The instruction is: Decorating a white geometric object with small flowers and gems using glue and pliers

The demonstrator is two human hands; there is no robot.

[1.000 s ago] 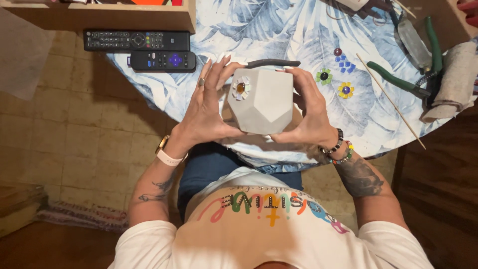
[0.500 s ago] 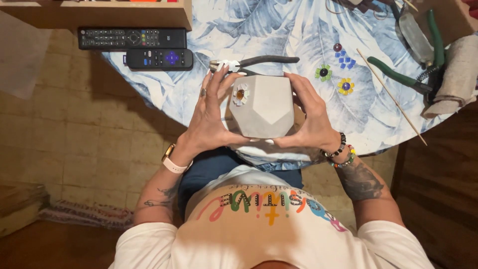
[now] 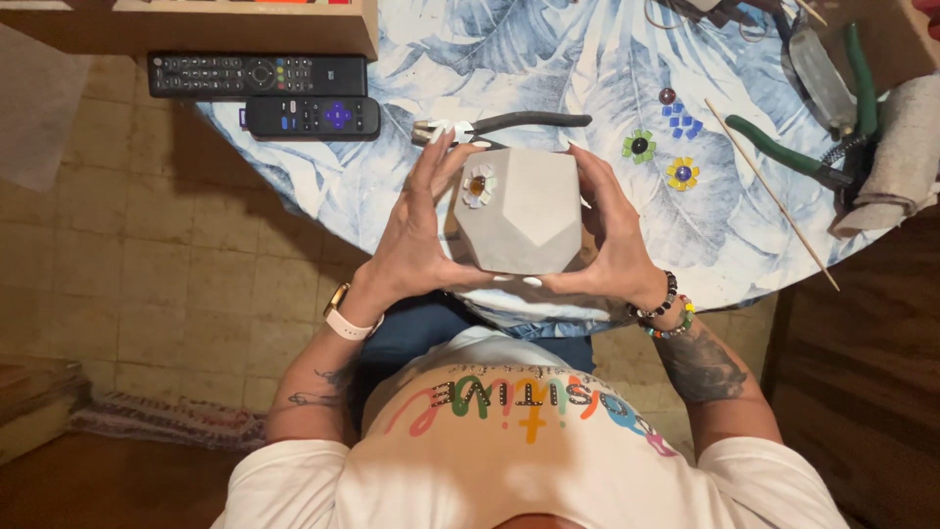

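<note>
I hold a grey faceted pot in both hands above the near edge of a round table with a blue leaf-print cloth. My left hand cups its left side, fingers near a small white flower with an amber centre stuck on one facet. My right hand wraps the right side and underside. Dark-handled pliers lie on the cloth just beyond the pot.
Two black remotes lie at the table's left edge beside a wooden box. Green and yellow glass flowers, blue tiles, a thin wooden stick, green-handled tools and a grey cloth lie to the right.
The pot has been turned slightly in my hands, and my left fingers have shifted closer around the white flower. It stays above the table's near edge.
</note>
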